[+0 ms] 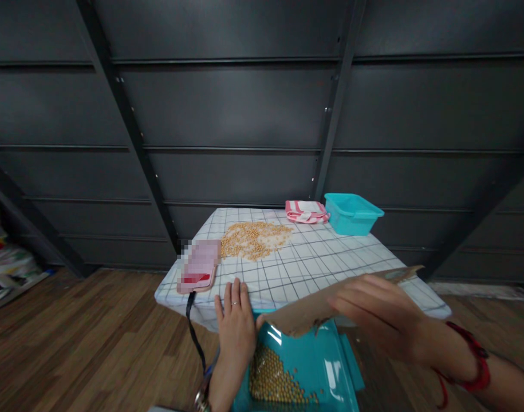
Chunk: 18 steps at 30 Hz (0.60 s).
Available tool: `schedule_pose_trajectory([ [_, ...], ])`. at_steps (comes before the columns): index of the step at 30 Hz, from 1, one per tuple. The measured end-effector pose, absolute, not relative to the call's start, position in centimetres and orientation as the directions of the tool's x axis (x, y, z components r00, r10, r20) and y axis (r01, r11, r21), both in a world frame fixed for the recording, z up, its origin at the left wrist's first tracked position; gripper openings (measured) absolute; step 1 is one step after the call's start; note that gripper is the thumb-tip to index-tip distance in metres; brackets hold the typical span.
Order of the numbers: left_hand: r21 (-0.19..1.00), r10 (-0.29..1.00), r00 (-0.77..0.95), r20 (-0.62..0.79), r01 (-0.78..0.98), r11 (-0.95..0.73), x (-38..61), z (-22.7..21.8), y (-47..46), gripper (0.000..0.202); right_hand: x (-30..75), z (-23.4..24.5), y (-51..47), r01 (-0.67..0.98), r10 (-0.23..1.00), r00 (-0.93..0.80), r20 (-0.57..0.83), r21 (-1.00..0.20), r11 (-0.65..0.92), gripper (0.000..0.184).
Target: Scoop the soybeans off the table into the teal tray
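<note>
Lower centre of frame: left hand (235, 323) laid flat, fingers straight and together, tips on the checked worktop (322, 260), palm over the near rim of a teal plastic tray (326, 366); nothing gripped.

Lower right: right hand (382, 320) on a brown cardboard sheet (304, 312) held tilted above the tray. Fingers stretched across its upper face, thumb hidden beneath; judged a light pinch.

Soybeans (272, 380) gathered in the tray's near left corner. Loose heap of beans (255, 239) on the worktop, mid-frame.

Handling, as judged: cardboard light, fairly stiff, ragged at the lower edge, likely to buckle if taken by a corner; best held along the long upper edge. Tray glossy and probably slippery; rim the surest hold. Beans hard, round, apt to roll.

Also present: teal tub (351, 213) and striped cloth (305, 211) at the far edge, pink pouch (199, 266) with black strap at left.
</note>
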<state>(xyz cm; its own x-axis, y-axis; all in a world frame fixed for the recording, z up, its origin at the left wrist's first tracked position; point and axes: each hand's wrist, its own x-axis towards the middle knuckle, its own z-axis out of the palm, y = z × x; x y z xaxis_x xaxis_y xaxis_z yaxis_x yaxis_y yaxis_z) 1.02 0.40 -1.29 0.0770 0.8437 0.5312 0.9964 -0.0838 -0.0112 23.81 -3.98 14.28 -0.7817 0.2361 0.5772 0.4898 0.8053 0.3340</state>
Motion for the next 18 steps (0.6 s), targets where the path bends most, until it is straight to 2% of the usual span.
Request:
schedule_pose_trajectory([
  [3,-0.015,0.839,0.085,0.537,0.996,-0.092,1.0,-1.3,0.4,0.073,23.8,13.9,-1.6,0.550,0.250,-0.754,0.608,0.375,0.746,0.025],
  [5,-0.022,0.835,0.094,0.543,0.995,-0.098,1.0,-1.3,0.4,0.078,23.7,13.3,0.5,0.534,0.180,-0.750,0.636,0.424,0.731,0.024],
  [9,-0.025,0.823,0.094,0.560,0.995,-0.097,1.0,-1.4,0.4,0.080,23.1,11.8,4.4,0.543,0.148,-0.753,0.642,0.478,0.690,0.029],
  [18,-0.027,0.824,0.087,0.560,0.996,-0.087,1.0,-1.4,0.4,0.078,21.3,9.7,10.3,0.577,0.085,-0.692,0.717,0.478,0.662,0.029],
])
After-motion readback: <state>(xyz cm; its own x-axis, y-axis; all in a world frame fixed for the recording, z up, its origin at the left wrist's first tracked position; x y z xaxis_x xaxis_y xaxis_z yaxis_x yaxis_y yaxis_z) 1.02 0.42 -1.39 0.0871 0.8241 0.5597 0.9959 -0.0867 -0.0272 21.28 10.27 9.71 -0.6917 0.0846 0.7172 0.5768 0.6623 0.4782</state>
